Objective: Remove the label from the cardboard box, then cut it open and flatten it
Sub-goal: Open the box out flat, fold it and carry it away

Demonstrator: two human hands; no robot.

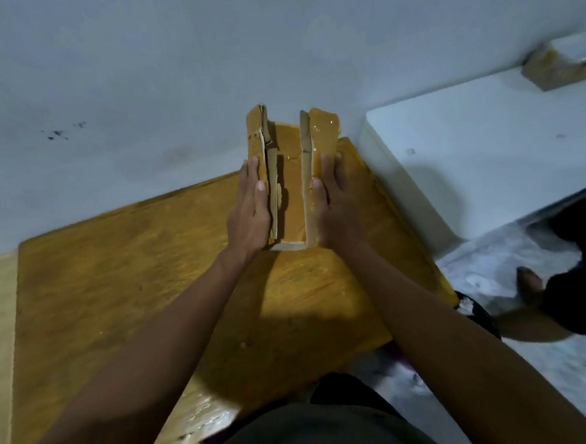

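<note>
A brown cardboard box (291, 184), cut open along its top, lies on the wooden table (134, 283) near the far right corner. Its two side flaps stand up, with glossy tape on them. My left hand (249, 210) lies flat against the outside of the left flap, fingers straight. My right hand (335, 205) lies flat against the outside of the right flap in the same way. The box sits squeezed between both palms. No label or cutting tool shows.
A pale wall (173, 74) runs right behind the table. To the right stands a white block-like surface (485, 141) with another taped box (563, 64) on it. A person's dark-clothed leg and foot (563, 284) rest on the floor at right.
</note>
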